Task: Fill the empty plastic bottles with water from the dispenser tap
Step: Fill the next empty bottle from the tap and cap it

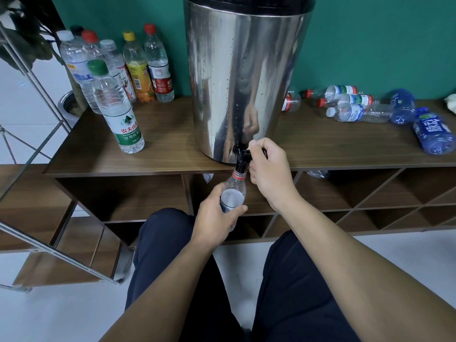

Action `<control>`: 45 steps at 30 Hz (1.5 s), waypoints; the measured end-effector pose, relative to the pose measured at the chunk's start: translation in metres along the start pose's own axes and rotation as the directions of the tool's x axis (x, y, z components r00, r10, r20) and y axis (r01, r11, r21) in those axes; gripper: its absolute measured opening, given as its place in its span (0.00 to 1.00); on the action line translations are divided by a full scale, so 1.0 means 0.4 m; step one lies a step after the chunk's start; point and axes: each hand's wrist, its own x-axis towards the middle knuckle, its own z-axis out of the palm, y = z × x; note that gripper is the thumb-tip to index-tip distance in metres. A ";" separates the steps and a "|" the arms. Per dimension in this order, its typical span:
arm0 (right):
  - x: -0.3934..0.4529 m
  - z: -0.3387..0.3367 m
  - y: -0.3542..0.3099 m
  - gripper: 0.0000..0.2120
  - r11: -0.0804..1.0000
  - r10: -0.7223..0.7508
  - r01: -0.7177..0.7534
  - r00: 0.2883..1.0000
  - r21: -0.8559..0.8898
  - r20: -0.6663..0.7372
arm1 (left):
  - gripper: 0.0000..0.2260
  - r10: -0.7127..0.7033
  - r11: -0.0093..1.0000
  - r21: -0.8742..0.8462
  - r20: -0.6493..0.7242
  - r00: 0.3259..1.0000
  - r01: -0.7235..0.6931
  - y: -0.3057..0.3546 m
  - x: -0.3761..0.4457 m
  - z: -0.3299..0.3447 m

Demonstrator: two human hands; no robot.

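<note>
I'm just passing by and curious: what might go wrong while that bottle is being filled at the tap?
1. The bottle has a narrow mouth right under the black tap; if the left hand drifts, water could spill onto the person's lap.
2. The right hand holds the lever; a late release may overflow the bottle.

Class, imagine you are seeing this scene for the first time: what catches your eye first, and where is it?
The tall steel dispenser dominates the middle of the wooden shelf top. At its base, the right hand grips the black tap while the left hand holds a clear bottle up beneath the spout. Capped bottles stand at the left; others lie on their sides at the right.
</note>
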 end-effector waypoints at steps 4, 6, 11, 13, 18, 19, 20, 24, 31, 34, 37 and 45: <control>-0.001 0.000 -0.001 0.16 1.000 -0.005 0.005 1.000 -0.005 0.004 | 0.27 -0.005 1.000 -0.002 0.006 1.000 0.005 -0.001 0.000 0.000; -0.001 -0.001 -0.001 0.16 1.000 -0.008 0.008 1.000 -0.012 0.005 | 0.28 -0.006 1.000 0.003 0.005 1.000 0.006 -0.002 0.001 -0.001; 0.000 0.000 0.000 0.16 1.000 -0.009 0.009 1.000 -0.013 0.002 | 0.28 -0.011 1.000 0.003 0.004 1.000 0.011 -0.002 0.002 0.000; -0.001 -0.001 -0.001 0.16 1.000 -0.009 0.009 1.000 -0.016 0.004 | 0.28 -0.009 1.000 0.003 0.005 1.000 0.009 -0.001 0.000 -0.001; 0.000 -0.003 0.000 0.16 1.000 -0.013 0.013 1.000 -0.017 0.006 | 0.28 -0.011 1.000 0.003 0.000 1.000 0.011 0.002 -0.002 -0.001; 0.000 -0.002 0.000 0.16 1.000 -0.011 0.011 1.000 -0.019 0.004 | 0.28 -0.010 1.000 0.001 -0.001 1.000 0.010 0.002 -0.002 -0.001; 0.000 -0.002 0.000 0.16 1.000 -0.009 0.009 1.000 -0.019 0.003 | 0.27 -0.009 1.000 0.001 -0.003 1.000 0.009 0.001 -0.002 -0.001; -0.001 -0.001 0.001 0.16 1.000 -0.005 0.005 1.000 0.001 0.004 | 0.27 -0.002 1.000 0.008 -0.014 1.000 0.002 0.000 -0.002 0.000; -0.001 -0.002 0.003 0.15 1.000 -0.002 0.002 1.000 -0.002 0.010 | 0.27 0.000 1.000 0.015 -0.012 1.000 0.000 0.003 -0.002 0.000; 0.000 -0.002 0.002 0.16 1.000 -0.004 0.004 1.000 -0.002 0.010 | 0.27 -0.001 1.000 0.017 -0.010 1.000 0.001 0.004 -0.003 -0.001; -0.001 -0.003 0.002 0.15 1.000 -0.007 0.007 1.000 -0.004 0.009 | 0.28 -0.002 1.000 0.019 -0.012 1.000 0.002 0.003 -0.003 0.000; 0.002 -0.003 0.006 0.16 1.000 -0.008 0.008 1.000 -0.002 0.009 | 0.28 0.001 1.000 0.028 -0.010 1.000 -0.001 0.002 -0.001 0.001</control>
